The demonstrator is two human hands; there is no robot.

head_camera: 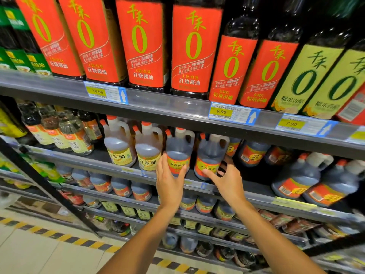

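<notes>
Grey shelf (260,196) with dark vinegar jugs (178,149) beside pale vinegar jugs (118,144)

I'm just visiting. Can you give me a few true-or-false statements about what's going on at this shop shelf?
1. The left hand is at one dark vinegar jug, and the right hand is at the next dark vinegar jug. True.
2. The left hand holds its jug up in the air. False: the jug stands on the shelf.
3. The leftmost yellow price tag reads 10.90. True.
4. The floor tape is red and white. False: the floor tape is yellow and black.
</notes>
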